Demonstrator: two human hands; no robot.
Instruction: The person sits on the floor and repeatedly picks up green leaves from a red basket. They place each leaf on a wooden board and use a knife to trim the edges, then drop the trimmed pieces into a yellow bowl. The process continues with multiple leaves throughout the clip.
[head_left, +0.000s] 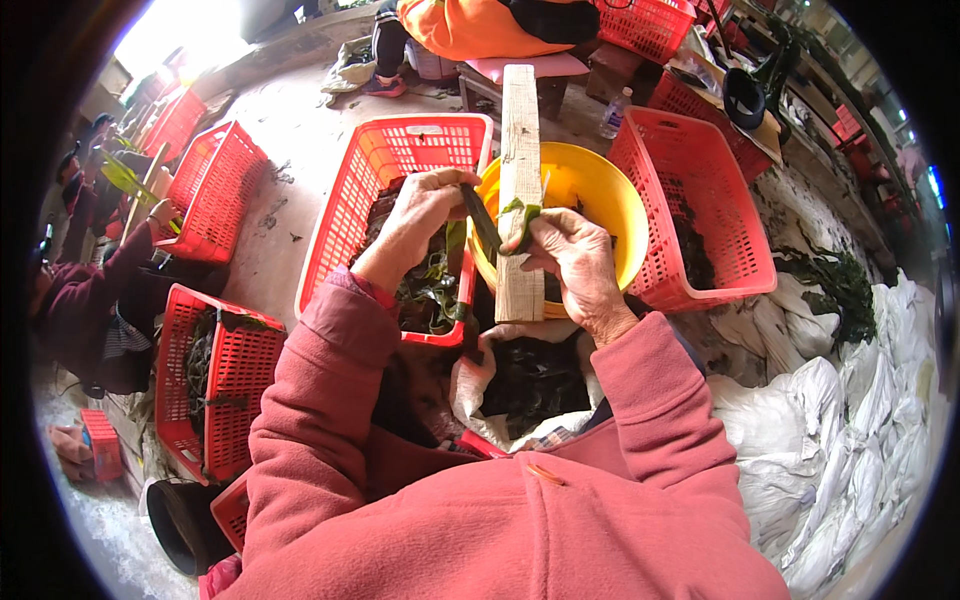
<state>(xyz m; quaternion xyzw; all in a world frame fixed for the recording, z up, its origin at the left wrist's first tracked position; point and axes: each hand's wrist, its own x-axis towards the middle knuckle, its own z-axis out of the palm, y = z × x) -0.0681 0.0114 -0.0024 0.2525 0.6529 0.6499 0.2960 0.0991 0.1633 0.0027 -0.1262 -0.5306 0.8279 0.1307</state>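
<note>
A strip of dark green seaweed crosses a pale wooden board, which lies over a yellow plastic tub. My left hand pinches the strip's left part, just left of the board. Its other end is between the thumb and fingers of my right hand, at the board's right edge. A thin upright point stands at the board's right edge near the strip; what it is, I cannot tell. Below the board's near end, an open white sack holds dark seaweed.
Red plastic crates stand left and right of the tub, both with seaweed inside. White sacks pile up at the right. A clear plastic bottle stands behind. One person in orange sits ahead; another works at the left.
</note>
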